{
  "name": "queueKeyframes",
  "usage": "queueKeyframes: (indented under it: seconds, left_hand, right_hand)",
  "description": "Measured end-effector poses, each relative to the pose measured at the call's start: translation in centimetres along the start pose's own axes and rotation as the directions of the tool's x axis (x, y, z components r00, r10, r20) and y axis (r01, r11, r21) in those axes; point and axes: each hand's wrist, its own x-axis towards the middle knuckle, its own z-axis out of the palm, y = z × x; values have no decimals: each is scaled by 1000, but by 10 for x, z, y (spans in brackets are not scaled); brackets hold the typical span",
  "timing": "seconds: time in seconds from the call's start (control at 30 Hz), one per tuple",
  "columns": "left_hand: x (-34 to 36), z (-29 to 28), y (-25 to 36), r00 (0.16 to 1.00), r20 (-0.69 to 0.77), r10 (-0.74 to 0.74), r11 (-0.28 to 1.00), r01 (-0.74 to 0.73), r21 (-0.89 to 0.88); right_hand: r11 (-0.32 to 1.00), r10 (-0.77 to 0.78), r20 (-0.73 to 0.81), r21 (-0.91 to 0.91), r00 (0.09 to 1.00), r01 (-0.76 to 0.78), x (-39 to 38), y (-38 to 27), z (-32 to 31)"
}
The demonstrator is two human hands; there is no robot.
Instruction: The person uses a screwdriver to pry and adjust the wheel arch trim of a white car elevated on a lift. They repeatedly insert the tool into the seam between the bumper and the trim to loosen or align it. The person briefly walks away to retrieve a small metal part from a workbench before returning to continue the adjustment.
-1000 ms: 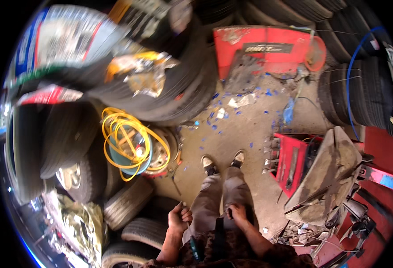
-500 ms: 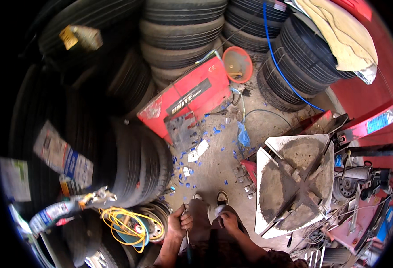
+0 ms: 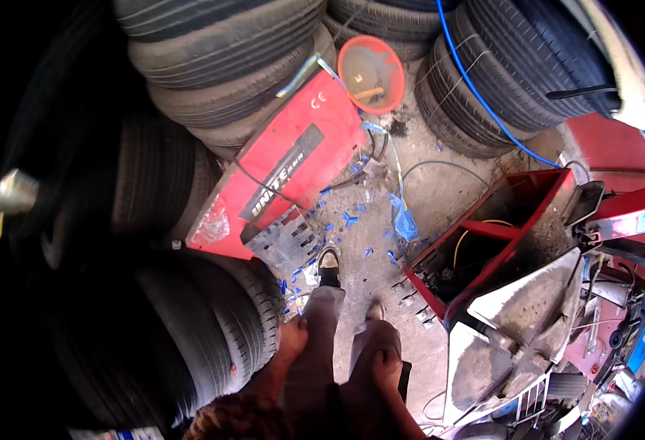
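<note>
My left hand (image 3: 291,339) is at the lower centre beside my trouser leg, fingers curled; what it holds is hidden. My right hand (image 3: 387,370) is closed against my other leg, a dark shape just right of it, its contents unclear. My shoes (image 3: 328,265) stand on the dirty floor among blue scraps. Ahead lies a red metal panel (image 3: 278,161) with a dark notched plate (image 3: 278,235) at its lower end. To the right is an open red machine housing (image 3: 487,249) beside a grimy turntable (image 3: 513,330).
Tyre stacks stand at the left (image 3: 205,323), back (image 3: 227,66) and upper right (image 3: 498,66). An orange bucket (image 3: 370,73), a blue hose (image 3: 476,99) and loose cables (image 3: 443,165) lie around the back. Clutter and metal tools (image 3: 594,345) fill the lower right.
I have stepped forward, nearer the red panel and housing, left foot leading. The yellow coiled hose has left view. The rod earlier in my left hand no longer shows clearly.
</note>
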Motion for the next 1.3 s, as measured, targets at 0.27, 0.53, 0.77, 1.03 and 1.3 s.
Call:
queueKeyframes:
  seconds: [0.27,0.53,0.77,1.03,1.3]
  left_hand:
    - [46,66,-4,947,306,92,915,-201,349]
    - [80,61,2,995,78,60,967,-78,245]
    - [87,57,25,968,47,248,922,-251,296]
    - [91,64,29,935,39,353,862,-341,376]
    - [97,65,29,936,48,349,856,-340,390]
  right_hand:
    - [946,145,-151,-268,978,-182,58,20,99]
    - [883,230,-88,-400,969,-246,87,-8,104]
    - [872,242,-73,-421,968,-250,97,-7,104]
    - [873,263,-85,-403,961,-275,101,-8,103]
    - [871,281,-77,-398,957,-288,101,-7,103]
